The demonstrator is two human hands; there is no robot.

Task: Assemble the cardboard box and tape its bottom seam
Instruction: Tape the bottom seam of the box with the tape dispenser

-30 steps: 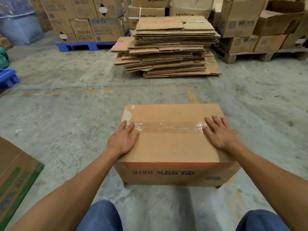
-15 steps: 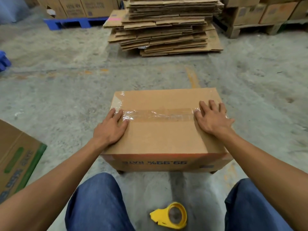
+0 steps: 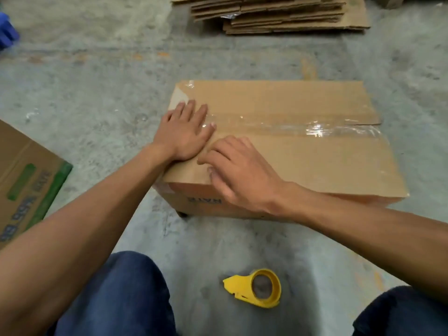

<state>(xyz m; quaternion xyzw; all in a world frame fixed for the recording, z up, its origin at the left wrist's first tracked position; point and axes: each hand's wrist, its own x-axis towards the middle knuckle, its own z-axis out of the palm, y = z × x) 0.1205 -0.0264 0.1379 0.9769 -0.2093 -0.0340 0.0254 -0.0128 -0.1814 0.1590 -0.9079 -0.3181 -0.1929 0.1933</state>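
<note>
The cardboard box (image 3: 303, 154) stands on the concrete floor, bottom flaps up, with a strip of clear tape (image 3: 303, 128) along its middle seam. My left hand (image 3: 185, 132) lies flat on the left end of the seam, fingers straight, pressing the tape. My right hand (image 3: 240, 170) has crossed to the near left part of the top, fingers bent with the tips on the cardboard beside the left hand, holding nothing. A yellow tape dispenser (image 3: 258, 291) lies on the floor between my knees.
A stack of flattened cartons (image 3: 278, 13) lies on the floor beyond the box. Another carton with green print (image 3: 26, 180) sits at the left. A blue object (image 3: 7, 32) shows at the far left edge. My knees in blue jeans fill the bottom.
My right hand left the right end of the tape and moved across to the left, next to my left hand. The view has tilted further down, and the left hand stays at the seam's left end.
</note>
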